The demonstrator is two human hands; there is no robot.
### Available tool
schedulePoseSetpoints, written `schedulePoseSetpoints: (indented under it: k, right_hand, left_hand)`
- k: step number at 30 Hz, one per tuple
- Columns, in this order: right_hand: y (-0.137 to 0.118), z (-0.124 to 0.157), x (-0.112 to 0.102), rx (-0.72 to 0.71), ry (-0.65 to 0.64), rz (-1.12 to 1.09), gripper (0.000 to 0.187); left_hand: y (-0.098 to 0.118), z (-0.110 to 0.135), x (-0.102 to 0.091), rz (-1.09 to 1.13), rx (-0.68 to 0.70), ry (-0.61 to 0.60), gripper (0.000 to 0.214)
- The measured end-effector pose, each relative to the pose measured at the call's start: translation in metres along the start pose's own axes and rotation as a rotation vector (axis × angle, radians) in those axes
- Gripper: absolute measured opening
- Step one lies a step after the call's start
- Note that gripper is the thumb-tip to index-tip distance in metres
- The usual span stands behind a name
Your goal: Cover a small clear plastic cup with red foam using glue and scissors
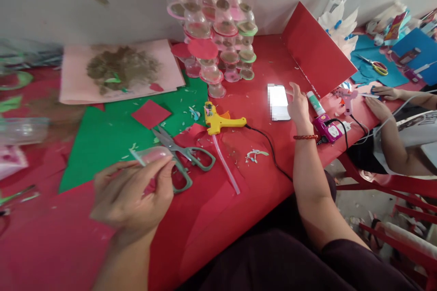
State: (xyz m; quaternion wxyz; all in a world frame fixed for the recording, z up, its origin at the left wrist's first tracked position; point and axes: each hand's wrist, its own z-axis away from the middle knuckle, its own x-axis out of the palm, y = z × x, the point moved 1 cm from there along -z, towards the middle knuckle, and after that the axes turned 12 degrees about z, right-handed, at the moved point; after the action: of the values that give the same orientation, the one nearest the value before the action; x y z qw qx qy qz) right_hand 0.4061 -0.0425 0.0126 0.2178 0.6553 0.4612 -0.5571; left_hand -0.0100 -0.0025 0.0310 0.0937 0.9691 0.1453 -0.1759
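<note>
The head view shows a red table point(205, 232) set against a wall, with clear plastic cups as its chief containers. The left hand point(136, 191) pinches one clear cup point(155, 153) between thumb and fingers, above the near left part of the table. The cup is tipped on its side; red shows through its wall, and whether anything lies inside cannot be told. The right hand point(298, 104) is loosely spread with nothing visible in its grasp, just beside the right side of a lit phone point(280, 103); whether they touch is unclear.

Close to the table's far edge stands a cup tower point(221, 32), its clear cups stacked in tiers, with red, pink and green discs on top. Dark round patches show at the narrow joints, but contents cannot be made out. Near the left edge, another clear container point(25, 131) lies on its side, blurred.

Mid-table, a yellow glue gun point(221, 121) has a pink glue rod point(227, 166) in its back end. Green-handled scissors point(200, 158) lie partly behind the held cup. Near the far left corner, a pink sheet point(73, 77) carries a brown patch and green scraps.
</note>
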Motion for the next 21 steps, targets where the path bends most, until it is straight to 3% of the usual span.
schedulePoseSetpoints:
  k: [5, 14, 21]
  right_hand:
    - [0.0023, 0.0017, -0.0030, -0.003, 0.027, 0.001, 0.082]
    - [0.0000, 0.0032, -0.0076, 0.009, -0.012, 0.014, 0.080]
    - [0.0003, 0.0012, 0.0018, -0.037, -0.064, 0.005, 0.081]
  left_hand:
    - [0.0025, -0.0025, -0.0006, -0.003, 0.006, 0.011, 0.030]
    - [0.0042, -0.0060, -0.0005, -0.009, -0.003, -0.001, 0.017]
    - [0.0024, -0.0026, -0.0007, -0.019, 0.000, -0.001, 0.015]
